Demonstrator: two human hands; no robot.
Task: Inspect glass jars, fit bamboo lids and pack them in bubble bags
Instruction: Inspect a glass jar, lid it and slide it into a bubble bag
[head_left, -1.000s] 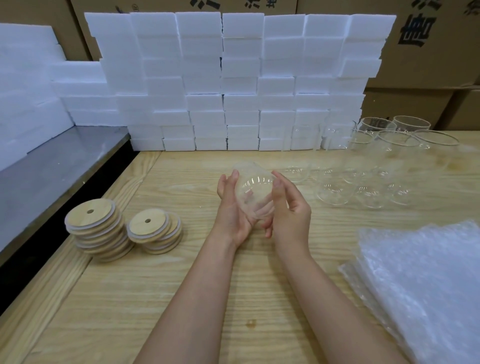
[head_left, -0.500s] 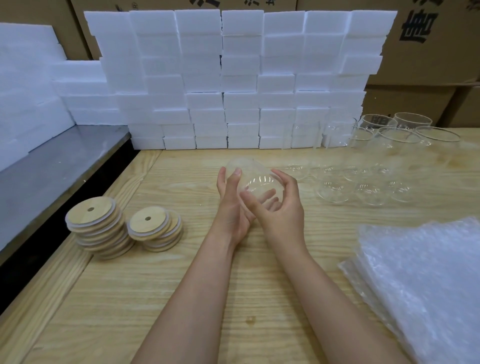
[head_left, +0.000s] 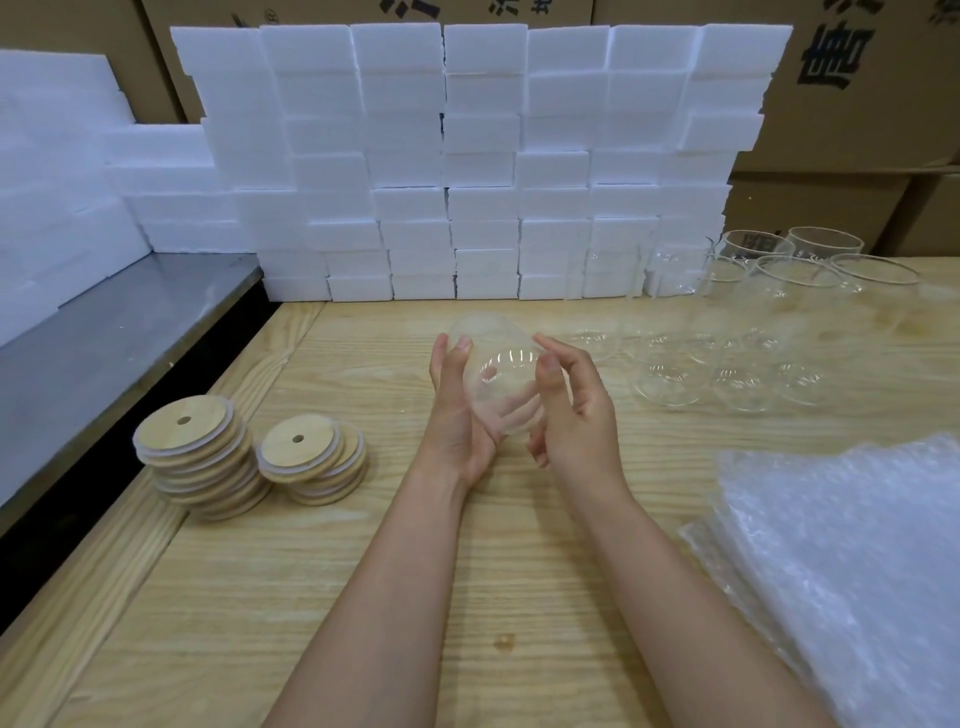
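The glass jar (head_left: 498, 374) lies tilted above the table (head_left: 363, 597) between both hands, likely so light shows up flaws: the left hand (head_left: 457, 421) cups it with curled fingers, the right hand (head_left: 579, 415) pinches it, thumb and forefinger. Dark characters on the cartons (head_left: 841, 104) are cropped, unreadable

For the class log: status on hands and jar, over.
Left hand and right hand hold glass jar. No lid on. Bamboo lids stacked left, unobstructed.

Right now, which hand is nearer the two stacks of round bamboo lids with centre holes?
Left. The left hand holds the clear glass jar to the right of the round bamboo lids; the right hand grips the jar's other side, further from them.
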